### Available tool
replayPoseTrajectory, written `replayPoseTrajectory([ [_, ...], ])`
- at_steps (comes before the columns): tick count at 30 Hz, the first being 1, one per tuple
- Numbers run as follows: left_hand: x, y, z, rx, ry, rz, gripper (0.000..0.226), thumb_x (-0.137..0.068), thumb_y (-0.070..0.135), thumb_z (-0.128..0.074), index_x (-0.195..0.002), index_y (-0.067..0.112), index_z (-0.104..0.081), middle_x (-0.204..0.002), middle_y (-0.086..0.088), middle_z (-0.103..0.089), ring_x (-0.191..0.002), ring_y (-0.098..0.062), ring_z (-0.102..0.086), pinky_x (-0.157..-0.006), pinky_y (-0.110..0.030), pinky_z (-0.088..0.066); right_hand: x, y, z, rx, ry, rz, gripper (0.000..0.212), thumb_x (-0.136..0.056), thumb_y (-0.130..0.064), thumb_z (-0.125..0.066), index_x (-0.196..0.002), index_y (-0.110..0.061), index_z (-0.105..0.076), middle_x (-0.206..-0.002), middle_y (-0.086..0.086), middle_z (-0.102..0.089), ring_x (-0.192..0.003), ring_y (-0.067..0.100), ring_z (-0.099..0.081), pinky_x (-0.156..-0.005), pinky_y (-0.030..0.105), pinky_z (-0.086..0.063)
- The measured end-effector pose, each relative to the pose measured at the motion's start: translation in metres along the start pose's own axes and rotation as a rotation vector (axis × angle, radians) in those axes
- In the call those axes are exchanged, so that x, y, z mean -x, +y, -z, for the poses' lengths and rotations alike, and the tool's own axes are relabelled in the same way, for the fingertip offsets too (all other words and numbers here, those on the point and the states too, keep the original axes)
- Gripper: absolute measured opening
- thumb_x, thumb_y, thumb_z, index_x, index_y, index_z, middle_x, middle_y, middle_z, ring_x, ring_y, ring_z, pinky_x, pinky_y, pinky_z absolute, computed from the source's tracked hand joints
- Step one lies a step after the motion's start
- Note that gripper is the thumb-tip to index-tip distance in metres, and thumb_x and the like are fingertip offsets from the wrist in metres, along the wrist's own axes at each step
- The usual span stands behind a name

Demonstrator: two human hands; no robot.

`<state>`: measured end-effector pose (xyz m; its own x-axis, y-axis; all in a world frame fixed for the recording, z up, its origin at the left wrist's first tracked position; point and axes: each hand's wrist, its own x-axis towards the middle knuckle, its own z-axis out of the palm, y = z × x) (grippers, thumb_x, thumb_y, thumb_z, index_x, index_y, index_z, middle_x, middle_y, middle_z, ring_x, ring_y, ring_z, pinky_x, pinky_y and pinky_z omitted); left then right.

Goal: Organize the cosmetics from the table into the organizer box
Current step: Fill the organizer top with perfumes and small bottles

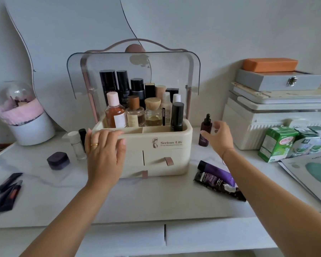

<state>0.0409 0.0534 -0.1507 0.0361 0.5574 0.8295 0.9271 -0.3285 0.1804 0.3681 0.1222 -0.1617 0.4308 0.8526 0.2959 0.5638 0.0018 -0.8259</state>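
The cream organizer box (174, 151) stands mid-table with its clear lid (133, 71) raised and several bottles upright in its top tray. My left hand (104, 151) rests flat on the box's front left corner, holding nothing. My right hand (220, 138) hovers with fingers spread just right of a dark dropper bottle (205, 131), which stands beside the box. A purple tube (217, 172) and a black tube (219, 186) lie right of the box. On the left are a white bottle (77, 145), a small dark jar (58, 160) and several dark slim tubes (6, 191).
A white pot with a pink cloth (24, 119) stands at the far left under a mirror. White storage boxes (267, 115), a grey case (278, 79), green cartons (278, 143) and a sheet-mask packet (311, 173) crowd the right side. Table drawers (165, 236) sit below the front edge.
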Motion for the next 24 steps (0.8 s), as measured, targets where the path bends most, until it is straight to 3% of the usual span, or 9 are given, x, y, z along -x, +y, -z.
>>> replayPoseTrajectory([
  [4,0.0,0.0,-0.001,-0.004,-0.002,-0.002,0.037,-0.097,0.032,-0.028,-0.105,0.012,-0.058,-0.103,-0.009,-0.059,-0.106,-0.029,-0.046,-0.115,-0.047,-0.014,-0.02,0.008,-0.01,-0.038,-0.072,-0.015,0.051,-0.08,-0.026,-0.071,-0.125,-0.011,-0.051,-0.121,0.008,-0.062,-0.101,0.022,-0.057,-0.082,0.029,-0.042],
  [8,0.0,0.0,-0.001,-0.011,0.003,-0.002,0.036,-0.097,0.031,-0.029,-0.104,0.011,-0.058,-0.102,-0.009,-0.059,-0.105,-0.028,-0.045,-0.114,-0.051,-0.016,-0.026,0.012,-0.009,-0.001,-0.043,0.019,0.047,-0.079,-0.024,-0.073,-0.122,-0.011,-0.058,-0.117,0.008,-0.065,-0.104,0.024,-0.06,-0.083,0.029,-0.043],
  [11,0.0,0.0,-0.002,-0.009,0.006,-0.001,0.036,-0.097,0.031,-0.029,-0.105,0.011,-0.058,-0.102,-0.01,-0.059,-0.105,-0.028,-0.044,-0.114,-0.05,-0.016,-0.017,0.006,0.0,-0.003,-0.029,0.055,0.044,-0.076,-0.023,-0.075,-0.117,-0.011,-0.062,-0.11,0.007,-0.068,-0.094,0.02,-0.059,-0.081,0.027,-0.042],
  [15,0.001,-0.001,-0.001,-0.01,0.0,-0.005,0.035,-0.097,0.031,-0.03,-0.105,0.011,-0.058,-0.102,-0.009,-0.059,-0.104,-0.028,-0.045,-0.114,-0.049,-0.015,0.016,-0.022,0.028,-0.052,0.018,0.156,0.037,-0.076,-0.021,-0.075,-0.11,-0.015,-0.064,-0.096,-0.001,-0.069,-0.092,0.018,-0.064,-0.087,0.033,-0.051],
  [21,0.001,0.001,0.002,0.001,-0.024,0.01,0.035,-0.097,0.031,-0.03,-0.105,0.013,-0.058,-0.101,-0.007,-0.06,-0.104,-0.03,-0.047,-0.114,-0.047,-0.016,0.101,-0.086,0.069,-0.272,0.192,0.403,0.037,-0.073,-0.019,-0.079,-0.105,-0.03,-0.062,-0.087,-0.027,-0.065,-0.081,-0.008,-0.065,-0.071,0.006,-0.049],
  [24,0.0,0.002,0.005,-0.001,-0.061,0.016,0.033,-0.097,0.032,-0.031,-0.105,0.014,-0.058,-0.101,-0.005,-0.059,-0.105,-0.029,-0.048,-0.113,-0.048,-0.018,0.125,-0.126,0.069,-0.423,0.057,0.533,0.038,-0.073,-0.014,-0.078,-0.104,-0.03,-0.062,-0.088,-0.025,-0.069,-0.086,-0.005,-0.067,-0.074,0.008,-0.05],
])
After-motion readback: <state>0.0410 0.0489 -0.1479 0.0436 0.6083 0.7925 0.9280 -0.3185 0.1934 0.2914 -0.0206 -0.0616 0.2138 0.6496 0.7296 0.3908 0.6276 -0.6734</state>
